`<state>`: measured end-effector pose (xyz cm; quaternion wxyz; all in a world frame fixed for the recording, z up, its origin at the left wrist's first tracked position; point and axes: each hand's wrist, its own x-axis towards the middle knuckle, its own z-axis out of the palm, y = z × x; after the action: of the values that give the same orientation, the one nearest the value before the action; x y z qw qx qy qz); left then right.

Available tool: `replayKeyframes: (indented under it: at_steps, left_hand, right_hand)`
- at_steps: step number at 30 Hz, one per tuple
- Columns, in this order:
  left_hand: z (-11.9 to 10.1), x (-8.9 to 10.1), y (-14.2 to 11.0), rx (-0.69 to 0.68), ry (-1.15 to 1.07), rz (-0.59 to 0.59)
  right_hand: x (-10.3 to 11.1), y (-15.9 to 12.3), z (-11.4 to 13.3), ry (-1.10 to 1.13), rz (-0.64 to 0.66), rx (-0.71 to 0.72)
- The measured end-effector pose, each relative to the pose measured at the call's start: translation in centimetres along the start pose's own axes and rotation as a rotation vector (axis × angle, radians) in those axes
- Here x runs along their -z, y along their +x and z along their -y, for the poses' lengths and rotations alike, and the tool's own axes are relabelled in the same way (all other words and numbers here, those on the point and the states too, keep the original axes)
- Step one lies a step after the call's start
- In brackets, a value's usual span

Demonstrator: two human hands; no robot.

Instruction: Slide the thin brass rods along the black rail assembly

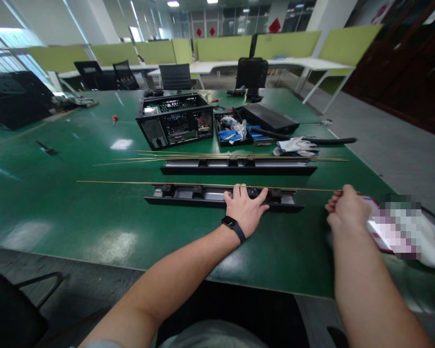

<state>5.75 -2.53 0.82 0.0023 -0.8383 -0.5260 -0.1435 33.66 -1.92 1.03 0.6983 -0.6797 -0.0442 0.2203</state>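
My left hand [245, 209] lies flat, fingers spread, on the near black rail [188, 194] on the green table [76, 217]; a dark watch is on that wrist. My right hand [344, 208] is closed in a pinch on the right end of a long thin brass rod [148, 183] that runs along the top of that rail. A second black rail [239, 168] lies just behind, with several more brass rods [203, 157] beside it.
An open black computer case [174, 121] stands mid-table, with a black tray of blue and white items [234, 131], a flat black box [268, 117] and white gloves [297, 146] to its right. A blurred object [398, 232] lies by my right hand. Office chairs and desks stand beyond.
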Motion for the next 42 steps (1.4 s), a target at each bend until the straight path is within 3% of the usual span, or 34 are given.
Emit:
replayKeyframes:
  at_steps: [2,5,12,17,22,25,32,35,42]
  left_hand:
    - [0.0,0.0,0.0,0.0,0.0,0.001]
    - [0.0,-0.1,0.0,0.001,0.003,-0.01]
    - [0.1,-0.2,0.0,-0.003,0.001,-0.012]
    - [0.0,0.0,0.0,0.001,-0.004,-0.008]
    - [-0.1,0.0,0.0,0.001,-0.011,-0.003]
    - [-0.1,-0.1,0.1,0.005,-0.011,-0.003]
    - [0.0,0.1,0.0,0.007,-0.004,-0.001]
    - [0.0,0.2,0.0,0.006,-0.005,-0.004]
    - [0.0,0.2,0.0,0.01,-0.013,0.004]
  right_hand:
    - [-0.4,-0.9,0.2,-0.004,-0.016,0.005]
    - [-0.7,-1.6,0.1,0.009,0.075,-0.02]
    - [-1.0,-2.0,-2.1,-0.092,0.61,-0.093]
    - [-1.2,-2.2,-3.5,-0.166,0.71,0.044]
    - [-1.2,-2.2,-3.4,-0.159,0.686,0.037]
    - [-1.2,-2.2,-2.6,-0.122,0.602,0.009]
    - [-0.5,-1.1,-0.1,-0.014,0.107,-0.029]
    - [0.0,-0.6,0.5,-0.007,-0.02,-0.006]
    - [0.6,0.0,0.5,-0.016,-0.041,0.01]
